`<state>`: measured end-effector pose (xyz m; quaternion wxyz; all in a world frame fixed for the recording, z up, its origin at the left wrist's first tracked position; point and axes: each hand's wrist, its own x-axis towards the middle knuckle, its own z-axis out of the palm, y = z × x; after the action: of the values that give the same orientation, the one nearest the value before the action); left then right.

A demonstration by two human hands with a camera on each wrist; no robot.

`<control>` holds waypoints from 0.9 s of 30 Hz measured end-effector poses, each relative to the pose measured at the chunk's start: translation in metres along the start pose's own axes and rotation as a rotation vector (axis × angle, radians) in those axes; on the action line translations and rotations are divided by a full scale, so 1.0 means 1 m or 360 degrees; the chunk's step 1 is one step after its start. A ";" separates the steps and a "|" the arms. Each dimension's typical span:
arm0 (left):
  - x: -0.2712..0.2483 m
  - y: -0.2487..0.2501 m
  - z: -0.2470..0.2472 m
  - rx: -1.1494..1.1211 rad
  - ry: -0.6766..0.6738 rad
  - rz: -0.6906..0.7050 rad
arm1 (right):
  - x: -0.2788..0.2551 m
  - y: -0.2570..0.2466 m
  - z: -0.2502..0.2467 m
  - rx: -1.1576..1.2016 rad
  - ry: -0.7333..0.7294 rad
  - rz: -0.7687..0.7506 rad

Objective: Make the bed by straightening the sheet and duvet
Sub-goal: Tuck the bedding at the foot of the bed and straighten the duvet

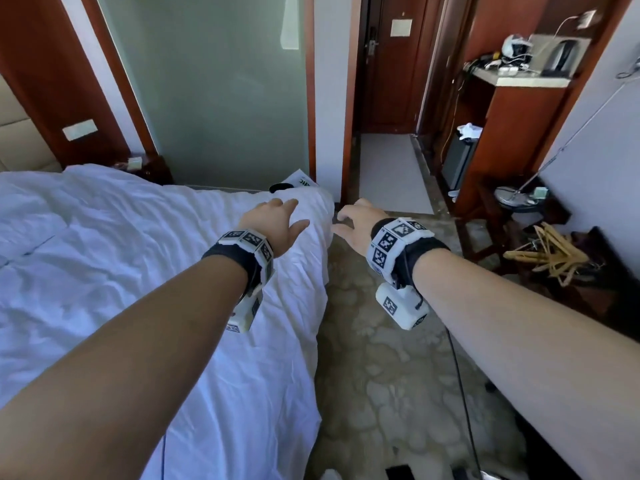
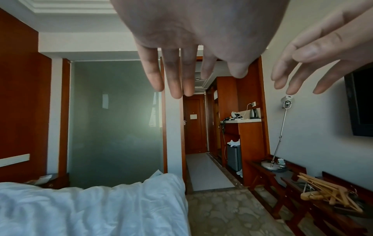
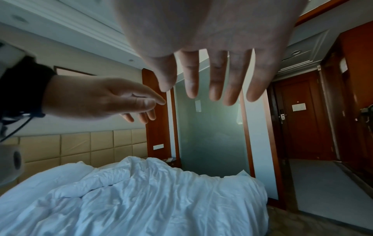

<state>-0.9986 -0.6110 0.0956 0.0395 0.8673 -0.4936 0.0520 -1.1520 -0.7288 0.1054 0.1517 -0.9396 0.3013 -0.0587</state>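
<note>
Wood-panelled walls and a frosted glass partition (image 1: 214,91) frame a hotel room where one bed (image 1: 304,393) lies under a rumpled white cotton duvet (image 1: 121,258), its long axis running from the padded beige headboard (image 3: 80,148) toward the foot. At that foot edge, a person reaches both arms forward over the far corner of the duvet (image 1: 311,199), which bulges ahead of and below the fingertips. The left hand (image 1: 275,225) hovers above the cloth with fingers straight and loosely spread, gripping nothing; the right hand (image 1: 355,223) hangs just beside it, out past the mattress edge over the patterned carpet (image 1: 381,375), fingers likewise extended and empty. Of the two, the left hand appears nearer the corner, directly over the fabric, while the right would have to move leftward and down to meet the hanging side. Whether either hand touches the duvet cannot be told for certain, though the wrist views show both palms clear of it. Count: one duvet, one headboard, two open hands; no separate sheet shows.
</note>
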 end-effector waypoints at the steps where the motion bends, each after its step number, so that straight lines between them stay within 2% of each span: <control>1: 0.025 0.002 0.007 -0.0015 0.0012 0.0015 | 0.017 0.012 -0.003 -0.0014 0.0009 0.0023; 7: 0.174 0.018 0.021 -0.0176 0.0056 0.0087 | 0.122 0.074 -0.040 -0.0036 0.0084 0.0112; 13: 0.293 0.057 0.011 -0.0144 0.0065 0.0206 | 0.212 0.138 -0.076 -0.0009 0.0179 0.0221; 17: 0.374 0.078 0.026 -0.0183 0.0070 0.0240 | 0.283 0.189 -0.084 0.0024 0.0179 0.0279; 23: 0.509 0.080 0.063 -0.0156 0.0052 0.0135 | 0.418 0.272 -0.082 0.0054 0.0194 0.0194; 27: 0.601 0.071 0.069 -0.0123 0.0048 -0.0013 | 0.516 0.309 -0.095 0.0065 0.0096 0.0116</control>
<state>-0.7514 -1.1679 0.1064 0.0808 0.8662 -0.4910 0.0458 -0.9217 -1.2923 0.1060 0.1637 -0.9224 0.3386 -0.0877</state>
